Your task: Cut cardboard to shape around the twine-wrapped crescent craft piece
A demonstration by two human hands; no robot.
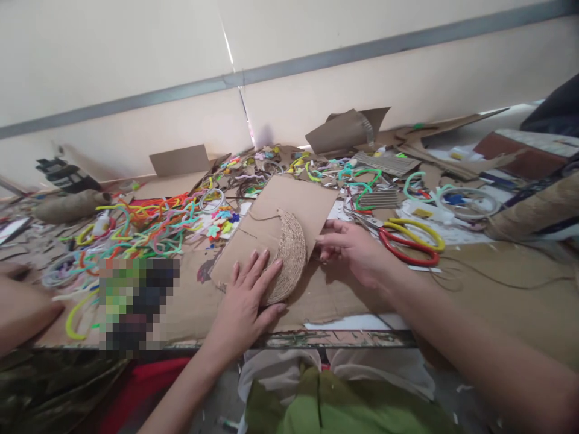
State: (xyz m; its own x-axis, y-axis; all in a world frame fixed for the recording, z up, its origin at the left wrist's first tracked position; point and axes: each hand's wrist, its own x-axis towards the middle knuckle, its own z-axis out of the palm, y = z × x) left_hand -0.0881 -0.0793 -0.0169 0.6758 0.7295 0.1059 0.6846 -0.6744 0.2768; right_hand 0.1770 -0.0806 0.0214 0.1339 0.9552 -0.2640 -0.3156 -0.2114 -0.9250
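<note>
A crescent of coiled jute twine point(292, 259) lies on a piece of brown cardboard point(301, 191), with a loose twine end trailing from its upper tip. My left hand point(251, 292) rests flat over the cardboard's lower part, fingers spread and touching the crescent's inner edge. At the cardboard's right edge, the fingers of my right hand point(348, 247) are bent closed on the rim; the undersides of the fingertips are hidden. Just right of that hand are scissors point(409, 241) with one red and one yellow handle loop.
Colourful pipe cleaners point(149, 226) heap up on the left, near small felt-like flowers point(221, 223). A twine spool point(534, 205) stands at right, another point(72, 206) at far left. Cardboard scraps point(346, 129) line the back. Another person's arm point(27, 313) reaches in from the left.
</note>
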